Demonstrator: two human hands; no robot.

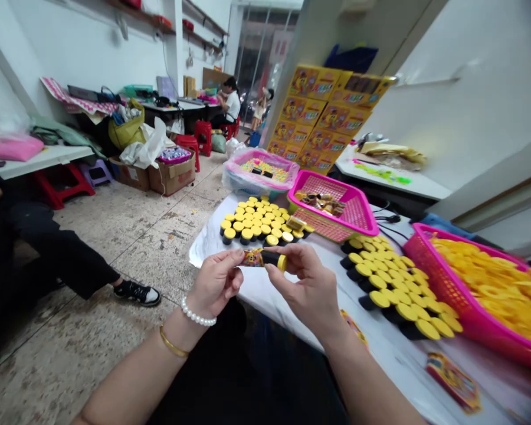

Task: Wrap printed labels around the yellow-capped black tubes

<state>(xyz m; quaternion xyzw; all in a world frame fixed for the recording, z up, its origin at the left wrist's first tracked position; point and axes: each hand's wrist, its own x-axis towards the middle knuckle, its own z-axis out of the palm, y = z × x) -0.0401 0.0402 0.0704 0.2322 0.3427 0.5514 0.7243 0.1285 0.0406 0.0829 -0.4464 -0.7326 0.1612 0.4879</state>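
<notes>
Off the tabletop's [387,354] near edge, the left hand [215,283] and right hand [310,289] each pinch one end of a yellow-capped tube [265,258] (level between fingertips, leaving its middle free).

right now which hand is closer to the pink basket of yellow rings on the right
Right. The right hand is left of the pink basket, and the left hand is farther left beyond it; both pinch one small tube.

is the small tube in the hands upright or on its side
On its side: the small tube lies level between the left hand and the right hand, its yellow cap at the right-hand end.
</notes>
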